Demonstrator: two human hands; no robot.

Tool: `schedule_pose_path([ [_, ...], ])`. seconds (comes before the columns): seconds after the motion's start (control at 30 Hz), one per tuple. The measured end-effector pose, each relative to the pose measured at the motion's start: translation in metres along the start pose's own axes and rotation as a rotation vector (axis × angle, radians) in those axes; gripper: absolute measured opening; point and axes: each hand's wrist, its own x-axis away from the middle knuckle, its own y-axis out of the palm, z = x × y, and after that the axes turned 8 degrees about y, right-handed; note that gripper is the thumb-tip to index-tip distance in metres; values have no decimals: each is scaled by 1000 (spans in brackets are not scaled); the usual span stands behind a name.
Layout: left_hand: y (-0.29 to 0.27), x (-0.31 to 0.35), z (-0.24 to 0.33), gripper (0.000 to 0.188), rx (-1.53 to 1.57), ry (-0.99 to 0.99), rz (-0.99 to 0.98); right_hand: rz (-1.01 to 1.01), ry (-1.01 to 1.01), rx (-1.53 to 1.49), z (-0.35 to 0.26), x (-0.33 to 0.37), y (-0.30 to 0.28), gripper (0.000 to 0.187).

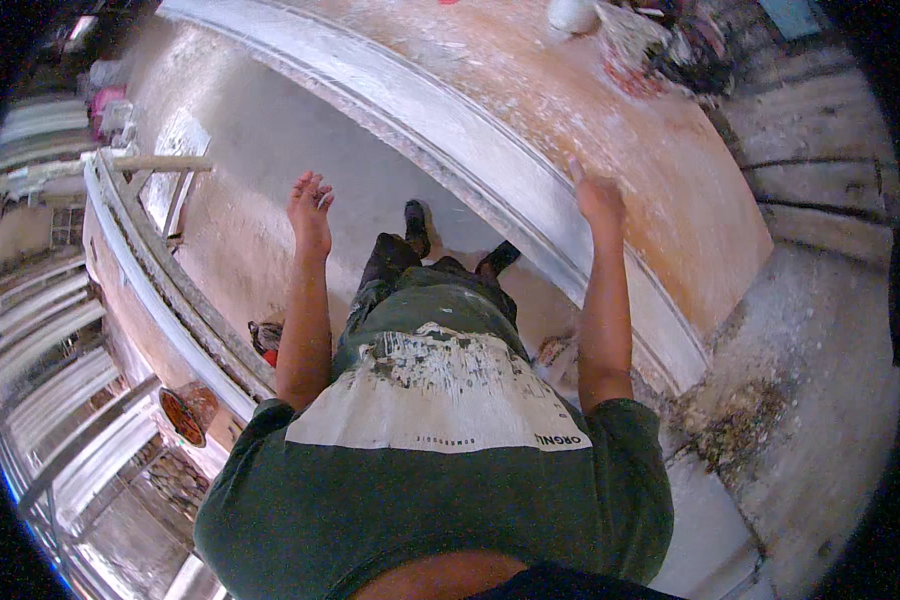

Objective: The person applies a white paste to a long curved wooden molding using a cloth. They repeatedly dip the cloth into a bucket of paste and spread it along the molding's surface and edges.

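A long pale moulding (450,120), ridged along its length, runs in a curve along the near edge of an orange-brown work table (690,190) dusted with white. Over its far edge is my right hand (601,200), fingers curled closed. A short pale piece sticks up from it, too blurred to name; whether the hand touches the moulding I cannot tell. My left hand (312,212) hangs over the floor between the two work surfaces, fingers apart and slightly bent, with nothing in it.
Another long, pale-edged bench (140,270) lies on my left, with a round reddish basket (182,417) beyond it. A cluttered heap (675,50) and a white rounded object (572,15) sit at the table's far side. Debris (745,425) lies on the floor at right.
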Motion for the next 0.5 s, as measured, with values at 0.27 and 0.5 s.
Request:
schedule_pose_path([
  [0.27,-69,-73,-10,30,124,-26,63,175,-499,-382,-157,10,26,26],
  [0.5,-104,-156,43,20,100,-30,23,318,-435,-400,-264,38,6,18],
])
